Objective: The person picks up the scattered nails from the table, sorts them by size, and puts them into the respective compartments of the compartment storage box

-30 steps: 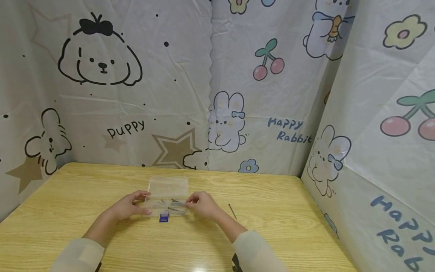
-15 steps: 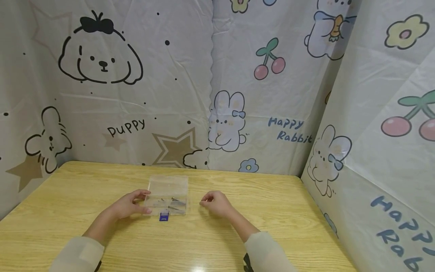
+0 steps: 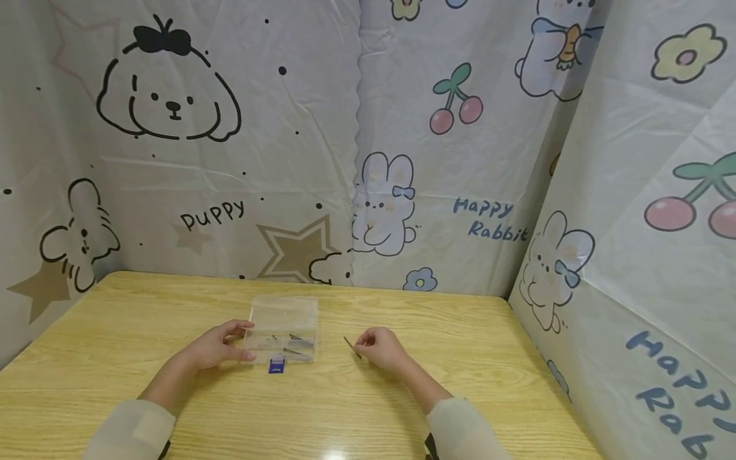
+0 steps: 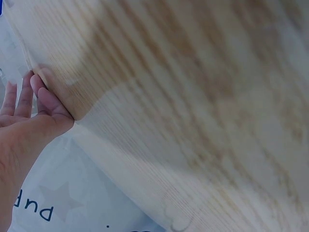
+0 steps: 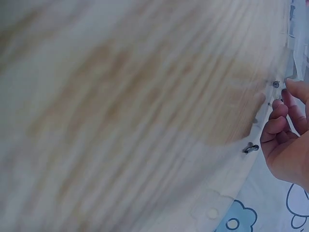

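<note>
A clear plastic box (image 3: 284, 319) stands with its lid raised on the wooden table. Several screws (image 3: 294, 351) lie in its compartments, and a blue latch (image 3: 276, 366) juts from the front. My left hand (image 3: 214, 345) holds the box's left side between thumb and fingers; in the left wrist view that hand (image 4: 29, 125) is at the box's edge. To the right of the box, my right hand (image 3: 381, 347) pinches a thin dark screw (image 3: 348, 342) at its fingertips. The right wrist view shows another screw (image 5: 251, 148) lying beside the right hand (image 5: 285, 130).
The light wood-grain table (image 3: 322, 409) reaches back to a hanging cloth (image 3: 299, 128) printed with puppies and rabbits. More printed cloth (image 3: 650, 287) closes off the right side.
My right hand has moved right, away from the box, and a screw now shows at its fingertips. The screw seen on the table earlier is hidden behind that hand. My left hand stays put.
</note>
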The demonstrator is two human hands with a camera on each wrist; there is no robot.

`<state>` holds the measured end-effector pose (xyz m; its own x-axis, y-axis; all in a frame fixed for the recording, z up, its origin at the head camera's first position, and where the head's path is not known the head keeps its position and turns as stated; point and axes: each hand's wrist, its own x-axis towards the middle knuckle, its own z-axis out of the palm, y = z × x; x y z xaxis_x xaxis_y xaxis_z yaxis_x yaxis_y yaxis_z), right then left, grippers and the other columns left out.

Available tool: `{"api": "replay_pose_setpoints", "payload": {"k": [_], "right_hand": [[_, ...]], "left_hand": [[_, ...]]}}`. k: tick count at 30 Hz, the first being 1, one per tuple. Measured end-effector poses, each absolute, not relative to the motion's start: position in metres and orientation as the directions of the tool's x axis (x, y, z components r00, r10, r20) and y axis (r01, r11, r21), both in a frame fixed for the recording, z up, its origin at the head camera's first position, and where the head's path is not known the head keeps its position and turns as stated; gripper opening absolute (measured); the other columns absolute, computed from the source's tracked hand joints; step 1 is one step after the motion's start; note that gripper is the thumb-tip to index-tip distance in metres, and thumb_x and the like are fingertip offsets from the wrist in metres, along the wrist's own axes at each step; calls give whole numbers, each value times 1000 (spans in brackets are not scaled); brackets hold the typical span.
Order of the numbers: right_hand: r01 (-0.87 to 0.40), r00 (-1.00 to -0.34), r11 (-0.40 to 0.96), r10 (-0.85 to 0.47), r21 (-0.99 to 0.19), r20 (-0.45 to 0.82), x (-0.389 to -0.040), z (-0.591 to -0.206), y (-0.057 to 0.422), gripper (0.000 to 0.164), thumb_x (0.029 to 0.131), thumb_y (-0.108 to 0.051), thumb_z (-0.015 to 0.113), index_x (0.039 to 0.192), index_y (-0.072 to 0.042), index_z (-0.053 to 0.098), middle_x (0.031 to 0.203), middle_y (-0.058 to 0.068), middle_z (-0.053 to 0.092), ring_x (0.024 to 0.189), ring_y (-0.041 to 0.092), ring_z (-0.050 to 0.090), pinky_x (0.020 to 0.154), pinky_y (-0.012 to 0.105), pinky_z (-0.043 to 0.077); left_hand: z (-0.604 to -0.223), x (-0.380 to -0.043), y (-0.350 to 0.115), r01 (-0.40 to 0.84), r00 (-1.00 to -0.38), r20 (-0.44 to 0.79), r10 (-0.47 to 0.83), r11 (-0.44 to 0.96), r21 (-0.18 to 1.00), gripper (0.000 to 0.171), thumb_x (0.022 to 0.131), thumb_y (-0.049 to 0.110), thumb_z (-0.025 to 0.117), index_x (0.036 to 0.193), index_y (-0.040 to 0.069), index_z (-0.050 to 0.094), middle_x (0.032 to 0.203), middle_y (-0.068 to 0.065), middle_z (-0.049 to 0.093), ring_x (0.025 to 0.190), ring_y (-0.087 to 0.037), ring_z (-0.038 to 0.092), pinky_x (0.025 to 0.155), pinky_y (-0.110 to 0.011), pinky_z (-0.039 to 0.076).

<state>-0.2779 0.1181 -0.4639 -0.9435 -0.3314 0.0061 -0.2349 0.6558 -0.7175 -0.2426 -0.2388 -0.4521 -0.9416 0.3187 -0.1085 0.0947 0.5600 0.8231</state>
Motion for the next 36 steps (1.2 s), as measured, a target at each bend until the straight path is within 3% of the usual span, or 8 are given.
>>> {"api": "replay_pose_setpoints", "payload": {"k": [15,21,36], "right_hand": [[-251,-945,730,-326,-635,-2,-271,-466,122,11,84,-20,69,82,-9,68,74,-3,61,64,9,50,57,22,43],[-249,-951,752,-308,-610,9,-269,-464,120,9,84,-16,67,80,-8,69,69,-3,61,59,8,50,53,21,42],[-228,-955,727,-297,-647,3,-270,-463,123,8,86,-12,63,79,-8,66,68,-2,58,57,9,48,51,21,40]], "left_hand": [[-452,-243,-240,92,-941,-115,320,565,820,76,82,28,72,139,-4,33,135,-36,35,125,-59,32,94,-58,43],[-451,-242,-239,90,-941,-113,320,557,825,77,81,30,73,139,-4,33,136,-35,35,125,-58,32,96,-59,41],[-450,-240,-238,90,-942,-108,318,549,831,78,81,30,73,139,-4,34,137,-34,35,126,-55,33,97,-57,40]]}}
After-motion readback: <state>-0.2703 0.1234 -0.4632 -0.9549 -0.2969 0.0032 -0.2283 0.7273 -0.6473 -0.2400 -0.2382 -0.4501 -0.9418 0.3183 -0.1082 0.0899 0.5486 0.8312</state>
